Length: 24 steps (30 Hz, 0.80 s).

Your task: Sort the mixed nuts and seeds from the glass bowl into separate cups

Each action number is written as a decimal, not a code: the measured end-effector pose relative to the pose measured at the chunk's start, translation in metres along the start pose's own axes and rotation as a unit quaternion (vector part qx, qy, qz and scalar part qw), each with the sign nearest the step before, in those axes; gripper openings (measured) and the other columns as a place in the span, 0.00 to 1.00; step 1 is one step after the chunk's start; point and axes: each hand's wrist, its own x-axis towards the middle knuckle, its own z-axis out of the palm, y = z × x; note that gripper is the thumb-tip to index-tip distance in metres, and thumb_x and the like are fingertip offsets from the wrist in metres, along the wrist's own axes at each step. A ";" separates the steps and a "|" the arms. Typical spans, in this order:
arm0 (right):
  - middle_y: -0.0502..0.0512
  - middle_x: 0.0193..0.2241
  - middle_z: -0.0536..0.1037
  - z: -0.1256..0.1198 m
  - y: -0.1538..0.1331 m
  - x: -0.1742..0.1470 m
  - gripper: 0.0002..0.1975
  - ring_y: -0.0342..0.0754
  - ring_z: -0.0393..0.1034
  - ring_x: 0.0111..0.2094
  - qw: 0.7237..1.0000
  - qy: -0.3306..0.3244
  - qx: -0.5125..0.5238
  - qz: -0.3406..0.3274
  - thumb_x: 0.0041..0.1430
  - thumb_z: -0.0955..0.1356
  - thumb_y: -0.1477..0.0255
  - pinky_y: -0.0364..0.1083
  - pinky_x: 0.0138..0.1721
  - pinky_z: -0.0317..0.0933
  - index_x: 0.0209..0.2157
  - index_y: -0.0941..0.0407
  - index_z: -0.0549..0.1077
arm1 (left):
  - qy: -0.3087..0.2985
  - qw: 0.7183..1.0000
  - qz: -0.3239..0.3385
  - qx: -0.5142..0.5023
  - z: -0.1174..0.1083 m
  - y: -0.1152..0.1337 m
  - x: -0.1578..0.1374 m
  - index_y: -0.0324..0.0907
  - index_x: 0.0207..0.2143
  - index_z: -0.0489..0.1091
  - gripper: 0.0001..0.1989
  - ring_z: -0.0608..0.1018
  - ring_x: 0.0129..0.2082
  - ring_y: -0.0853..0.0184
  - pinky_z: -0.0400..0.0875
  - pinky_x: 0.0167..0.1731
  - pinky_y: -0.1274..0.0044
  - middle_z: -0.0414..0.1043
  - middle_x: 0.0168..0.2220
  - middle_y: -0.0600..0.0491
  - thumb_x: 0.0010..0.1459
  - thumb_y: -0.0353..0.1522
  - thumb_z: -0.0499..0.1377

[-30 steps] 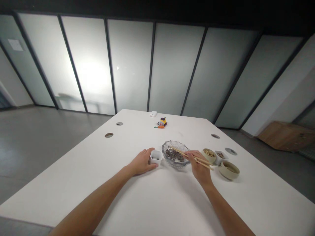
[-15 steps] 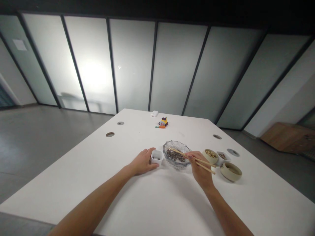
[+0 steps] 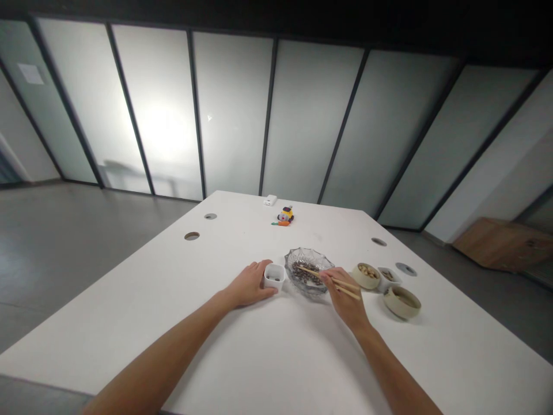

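Note:
My left hand (image 3: 252, 285) rests on the table with thumb and fingers round a small white square cup (image 3: 273, 276), which has a few dark bits at its bottom. Just right of the cup stands a clear glass bowl (image 3: 317, 259) with a scalloped rim, holding many small dark striped pieces that look like seeds. My right hand (image 3: 345, 298) grips a pair of wooden chopsticks (image 3: 348, 286). Their tips reach down into the glass bowl, among the dark pieces. Whether a piece is pinched between the tips is too small to tell.
Right of my right hand stand a beige bowl (image 3: 360, 280) of pale nuts, a white dish (image 3: 390, 280) with small pieces, and another beige bowl (image 3: 401, 308). Farther back lie a toy car (image 3: 286, 214), an orange toy carrot (image 3: 283, 223) and a white box-like object (image 3: 270, 200). Round holes pierce the white table (image 3: 216, 351).
My right hand has shifted slightly left, and the chopsticks have changed angle in the glass bowl. My left hand stays on the white cup. The whole view has moved a little.

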 end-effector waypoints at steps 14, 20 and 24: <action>0.57 0.36 0.83 -0.003 0.001 -0.001 0.18 0.53 0.79 0.39 1.000 0.017 -0.010 -0.005 0.74 0.68 0.57 0.51 0.42 0.74 0.37 0.52 0.85 | 0.005 1.000 0.005 0.000 0.001 -0.001 0.000 0.44 0.67 0.62 0.36 0.77 0.57 0.48 0.71 0.57 0.62 0.75 0.57 0.42 0.60 0.43 0.67; 0.58 0.34 0.83 -0.003 0.000 0.000 0.22 0.54 0.79 0.38 0.999 0.031 -0.018 0.021 0.73 0.67 0.52 0.52 0.40 0.74 0.35 0.53 0.85 | 0.005 1.000 0.009 0.004 0.002 -0.002 0.000 0.44 0.67 0.62 0.36 0.77 0.57 0.47 0.70 0.57 0.62 0.75 0.58 0.41 0.60 0.43 0.68; 0.58 0.35 0.83 -0.003 0.002 0.000 0.22 0.54 0.79 0.38 0.999 0.026 -0.018 0.024 0.72 0.67 0.52 0.52 0.41 0.74 0.35 0.53 0.85 | 0.001 1.000 0.010 0.002 0.002 -0.002 0.001 0.43 0.67 0.61 0.37 0.77 0.57 0.47 0.70 0.58 0.61 0.75 0.58 0.41 0.61 0.43 0.67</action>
